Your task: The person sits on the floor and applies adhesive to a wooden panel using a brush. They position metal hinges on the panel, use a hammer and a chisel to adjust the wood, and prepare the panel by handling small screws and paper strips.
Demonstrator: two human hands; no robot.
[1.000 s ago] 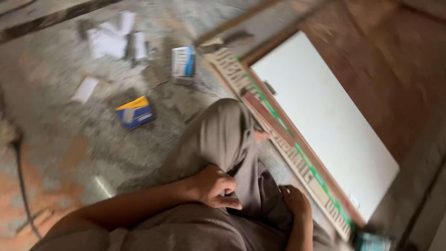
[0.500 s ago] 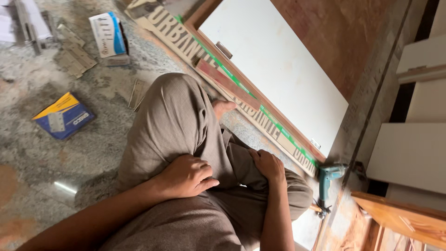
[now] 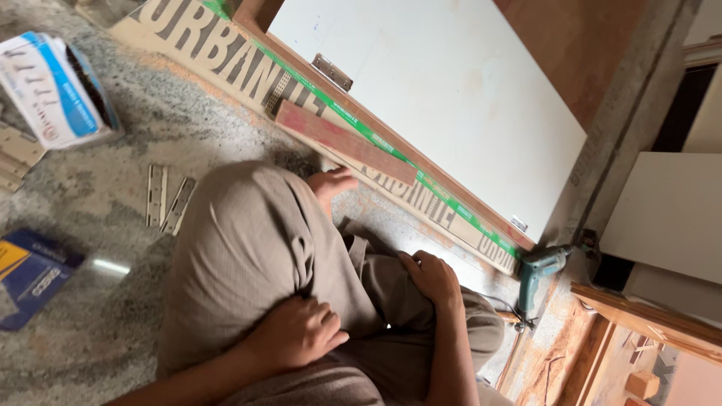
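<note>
A person sits on a speckled stone floor [image 3: 113, 180], both hands empty and at rest: the left hand [image 3: 297, 334] lies with loosely spread fingers on the raised knee [image 3: 241, 248] in grey-brown trousers, the right hand [image 3: 429, 277] curls loosely on the other leg, gripping nothing. Just beyond the legs a white cabinet door [image 3: 444, 98] lies flat on printed cardboard [image 3: 226, 53], with one small metal hinge [image 3: 332, 72] already at its far-left edge and what looks like another fitting [image 3: 519, 223] at its near-right corner. A reddish wood strip [image 3: 342, 141] rests along the board's edge. Two loose hinge strips [image 3: 167, 199] lie on the floor to the left, apparently unfitted, near a box of hardware [image 3: 56, 90] and a blue packet [image 3: 34, 274]. A teal power drill [image 3: 538, 274] stands untouched to the right, so the work appears paused partway.
</note>
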